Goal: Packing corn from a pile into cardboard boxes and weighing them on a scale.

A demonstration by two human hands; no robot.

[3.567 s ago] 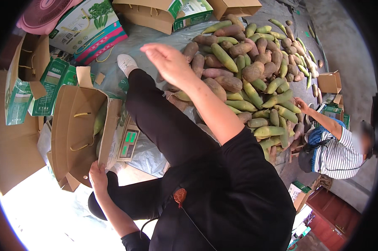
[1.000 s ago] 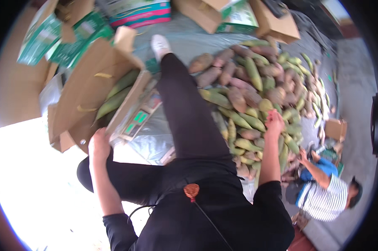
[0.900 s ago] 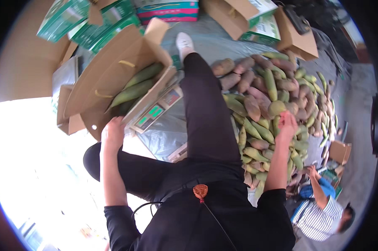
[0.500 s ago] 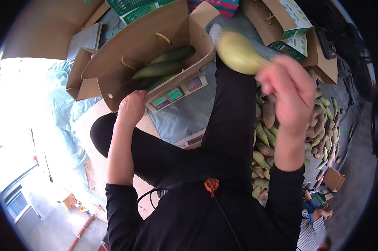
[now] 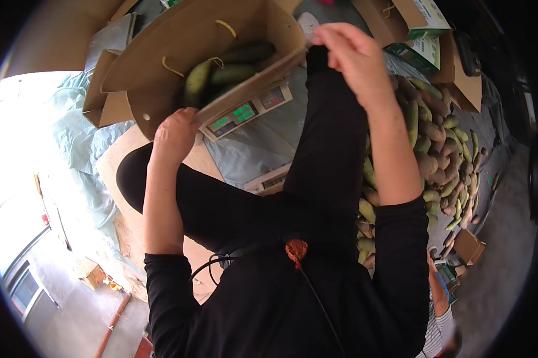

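Observation:
An open cardboard box (image 5: 161, 36) stands on a weighing scale (image 5: 240, 116) in front of me. Several long green radishes (image 5: 236, 73) lie inside; a paler green radish (image 5: 196, 83) with a short stalk rests on the left among them. My left hand (image 5: 176, 134) is closed on the near left corner of the box, fingertips over its wall. My right hand (image 5: 353, 59) is at the near right corner, thumb and fingers pinched on the cardboard edge. No radish shows in either hand.
A large heap of radishes (image 5: 442, 149), green and brownish, lies on the right beside my leg. More open boxes (image 5: 394, 21) stand at the far right. Pale plastic sheeting (image 5: 90, 155) hangs at the left. Another person's striped sleeve (image 5: 439, 325) shows at the lower right.
The right hand has let go of the pale radish, which now lies in the box, and has moved to the box's right corner. The left hand stays on the box, which appears slightly farther left.

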